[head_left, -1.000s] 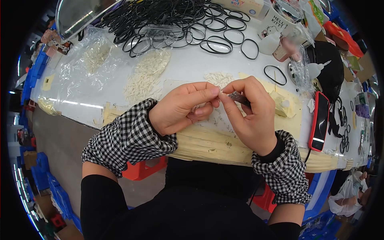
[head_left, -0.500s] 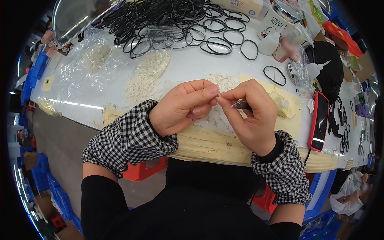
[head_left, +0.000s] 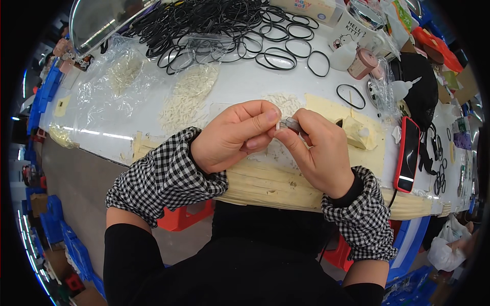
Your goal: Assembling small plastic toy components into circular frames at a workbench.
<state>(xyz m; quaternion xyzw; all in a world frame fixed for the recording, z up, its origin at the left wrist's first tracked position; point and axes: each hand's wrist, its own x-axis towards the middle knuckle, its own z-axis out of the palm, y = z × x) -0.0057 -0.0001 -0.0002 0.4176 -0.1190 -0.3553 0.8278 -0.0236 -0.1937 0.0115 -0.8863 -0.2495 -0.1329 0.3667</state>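
My left hand (head_left: 237, 135) is closed in a pinch on a small white piece (head_left: 278, 125), of which only a sliver shows between thumb and forefinger. Facing it, my right hand (head_left: 324, 153) grips a short grey metal tool (head_left: 291, 124) between thumb and fingers. The tool's tip lies right beside the white piece; whether they touch I cannot tell. Beyond the hands is a small heap of similar white pieces (head_left: 286, 103). More white pieces (head_left: 178, 109) spill from a clear bag to the left.
A tangle of black bands (head_left: 194, 25) covers the far table. A yellow taped block (head_left: 360, 133) stands right of my hands, and a phone in a red case (head_left: 408, 153) lies farther right. Yellow tape (head_left: 270, 183) lines the near edge. Bottles and a white cup (head_left: 349, 30) are at far right.
My right hand has turned its fingers, bringing the grey tool from inside the palm up to the white piece. My left hand has hardly moved.
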